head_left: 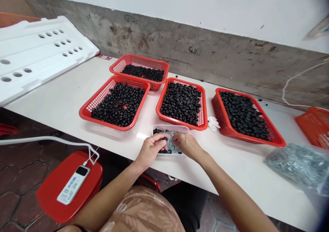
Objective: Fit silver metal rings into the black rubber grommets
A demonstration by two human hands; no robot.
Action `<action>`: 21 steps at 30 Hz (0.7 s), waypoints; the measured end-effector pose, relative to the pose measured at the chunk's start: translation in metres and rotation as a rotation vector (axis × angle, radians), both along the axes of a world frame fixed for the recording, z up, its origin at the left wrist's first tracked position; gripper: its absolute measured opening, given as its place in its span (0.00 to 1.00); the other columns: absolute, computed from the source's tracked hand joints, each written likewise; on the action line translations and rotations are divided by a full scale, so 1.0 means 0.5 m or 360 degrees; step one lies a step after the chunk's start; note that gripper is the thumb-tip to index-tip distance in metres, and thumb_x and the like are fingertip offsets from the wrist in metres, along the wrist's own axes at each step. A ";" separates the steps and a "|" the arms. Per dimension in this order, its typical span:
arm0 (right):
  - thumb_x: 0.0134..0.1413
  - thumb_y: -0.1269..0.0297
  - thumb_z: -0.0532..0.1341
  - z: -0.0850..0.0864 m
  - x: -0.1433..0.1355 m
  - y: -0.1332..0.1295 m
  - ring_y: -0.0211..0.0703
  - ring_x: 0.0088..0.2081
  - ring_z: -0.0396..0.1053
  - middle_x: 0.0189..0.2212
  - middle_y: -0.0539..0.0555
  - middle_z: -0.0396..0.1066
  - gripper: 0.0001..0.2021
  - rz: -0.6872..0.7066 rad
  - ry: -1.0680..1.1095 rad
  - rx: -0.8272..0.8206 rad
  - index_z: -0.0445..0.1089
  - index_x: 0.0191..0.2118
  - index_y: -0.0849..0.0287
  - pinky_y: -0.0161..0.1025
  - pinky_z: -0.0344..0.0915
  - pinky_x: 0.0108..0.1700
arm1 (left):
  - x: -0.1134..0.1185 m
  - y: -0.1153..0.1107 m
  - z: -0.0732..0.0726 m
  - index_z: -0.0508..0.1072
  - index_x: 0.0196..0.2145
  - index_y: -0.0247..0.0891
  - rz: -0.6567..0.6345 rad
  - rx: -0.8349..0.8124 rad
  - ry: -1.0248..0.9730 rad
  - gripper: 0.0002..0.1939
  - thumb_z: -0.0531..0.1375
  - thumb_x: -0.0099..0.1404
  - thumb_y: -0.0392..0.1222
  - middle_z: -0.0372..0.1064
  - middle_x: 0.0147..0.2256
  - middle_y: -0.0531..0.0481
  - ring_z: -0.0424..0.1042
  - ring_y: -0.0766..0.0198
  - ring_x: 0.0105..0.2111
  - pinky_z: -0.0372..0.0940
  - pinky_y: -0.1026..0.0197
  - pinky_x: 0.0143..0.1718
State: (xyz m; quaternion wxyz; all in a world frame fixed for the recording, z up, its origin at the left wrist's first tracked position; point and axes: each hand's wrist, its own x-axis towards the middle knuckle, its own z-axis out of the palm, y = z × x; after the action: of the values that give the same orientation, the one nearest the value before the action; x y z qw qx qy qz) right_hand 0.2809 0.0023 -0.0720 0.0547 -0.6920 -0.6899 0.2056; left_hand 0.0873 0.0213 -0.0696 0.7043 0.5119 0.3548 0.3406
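A clear plastic box (157,126) at the table's front edge holds small silvery metal pieces (170,145) and some black round parts. Over its left side, my left hand (152,149) pinches a small black ring-shaped part (165,139) between thumb and fingers. My right hand (187,143) reaches into the right side of the box, its fingers closed and pointing down at the metal pieces. What those fingertips hold, if anything, is hidden. Just behind the box stands a red basket (205,113) full of black round parts.
More red baskets of black parts stand left (84,109), back left (133,57) and right (277,143). A bag of metal pieces (299,165) lies far right. White foam board (46,57) leans at left. A red stool (56,184) carries a power strip (74,184).
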 end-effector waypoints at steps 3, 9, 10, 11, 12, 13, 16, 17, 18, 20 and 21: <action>0.53 0.77 0.58 -0.010 0.007 -0.004 0.44 0.33 0.71 0.32 0.57 0.75 0.09 0.0050 0.0093 0.0056 0.74 0.35 0.62 0.35 0.58 0.33 | -0.003 0.002 0.001 0.78 0.47 0.35 -0.0002 0.0040 0.0014 0.16 0.60 0.64 0.42 0.75 0.36 0.47 0.72 0.67 0.30 0.67 0.64 0.35; 0.55 0.74 0.54 -0.016 0.014 -0.008 0.44 0.31 0.67 0.27 0.54 0.70 0.08 -0.0065 0.0330 0.0199 0.70 0.31 0.61 0.38 0.59 0.35 | -0.007 0.004 -0.002 0.77 0.48 0.36 0.0008 0.0041 0.0012 0.16 0.59 0.64 0.43 0.75 0.35 0.47 0.72 0.66 0.30 0.67 0.64 0.34; 0.55 0.73 0.54 -0.012 0.013 -0.009 0.44 0.31 0.66 0.27 0.54 0.69 0.07 -0.0095 0.0380 0.0217 0.69 0.31 0.61 0.38 0.59 0.35 | -0.007 0.004 -0.003 0.77 0.47 0.36 0.0010 0.0046 0.0008 0.16 0.60 0.64 0.43 0.75 0.36 0.47 0.72 0.66 0.30 0.67 0.65 0.34; 0.55 0.72 0.55 -0.008 0.012 -0.010 0.44 0.31 0.65 0.27 0.53 0.69 0.07 -0.0123 0.0435 0.0229 0.69 0.31 0.60 0.39 0.59 0.35 | -0.007 0.004 -0.004 0.77 0.46 0.36 0.0007 0.0054 0.0011 0.15 0.60 0.64 0.43 0.75 0.35 0.48 0.72 0.67 0.30 0.67 0.65 0.34; 0.55 0.71 0.55 -0.003 0.010 -0.011 0.44 0.31 0.65 0.26 0.53 0.68 0.06 -0.0152 0.0496 0.0234 0.68 0.30 0.60 0.39 0.59 0.35 | -0.007 0.005 -0.005 0.77 0.45 0.36 0.0002 0.0063 0.0019 0.14 0.60 0.64 0.43 0.75 0.34 0.48 0.72 0.66 0.30 0.67 0.65 0.34; 0.54 0.70 0.55 0.003 0.009 -0.012 0.44 0.30 0.64 0.26 0.52 0.67 0.05 -0.0181 0.0565 0.0230 0.68 0.30 0.59 0.39 0.59 0.35 | -0.007 0.005 -0.005 0.77 0.44 0.36 -0.0004 0.0071 0.0029 0.13 0.60 0.64 0.43 0.74 0.33 0.49 0.72 0.66 0.30 0.67 0.65 0.35; 0.55 0.65 0.57 0.019 0.004 -0.015 0.41 0.27 0.62 0.23 0.50 0.66 0.05 -0.0272 0.0812 0.0150 0.67 0.30 0.58 0.37 0.58 0.31 | -0.007 0.004 -0.005 0.77 0.41 0.35 -0.0016 0.0091 0.0070 0.12 0.61 0.65 0.44 0.73 0.29 0.50 0.72 0.66 0.29 0.67 0.65 0.34; 0.55 0.62 0.57 0.023 0.003 -0.016 0.40 0.25 0.62 0.22 0.49 0.65 0.06 -0.0306 0.0908 0.0105 0.67 0.30 0.58 0.36 0.58 0.29 | -0.007 0.003 -0.004 0.77 0.40 0.35 -0.0022 0.0105 0.0093 0.11 0.61 0.65 0.45 0.73 0.28 0.50 0.72 0.66 0.29 0.67 0.65 0.33; 0.55 0.60 0.57 0.027 0.003 -0.017 0.38 0.23 0.61 0.21 0.48 0.65 0.08 -0.0340 0.1011 0.0057 0.67 0.30 0.58 0.36 0.58 0.27 | -0.007 0.001 -0.003 0.77 0.40 0.35 -0.0028 0.0129 0.0123 0.11 0.60 0.65 0.45 0.73 0.29 0.50 0.72 0.65 0.28 0.67 0.64 0.33; 0.53 0.56 0.58 0.032 0.001 -0.020 0.37 0.21 0.60 0.19 0.47 0.65 0.10 -0.0407 0.1225 -0.0035 0.66 0.31 0.58 0.35 0.57 0.25 | -0.003 -0.002 0.000 0.76 0.42 0.35 -0.0027 0.0251 0.0225 0.11 0.60 0.65 0.44 0.75 0.32 0.48 0.73 0.65 0.28 0.68 0.64 0.33; 0.53 0.54 0.59 0.035 0.000 -0.022 0.36 0.21 0.60 0.19 0.46 0.65 0.12 -0.0438 0.1330 -0.0075 0.66 0.31 0.58 0.34 0.58 0.25 | 0.000 -0.004 0.002 0.77 0.43 0.36 -0.0019 0.0355 0.0302 0.12 0.60 0.65 0.43 0.75 0.34 0.48 0.73 0.64 0.29 0.68 0.64 0.32</action>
State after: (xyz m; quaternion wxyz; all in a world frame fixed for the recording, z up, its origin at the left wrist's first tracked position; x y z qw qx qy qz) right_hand 0.2810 -0.0089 -0.0548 0.3400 -0.6359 -0.5051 0.4742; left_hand 0.0871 0.0196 -0.0687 0.6085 0.6189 0.3767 0.3237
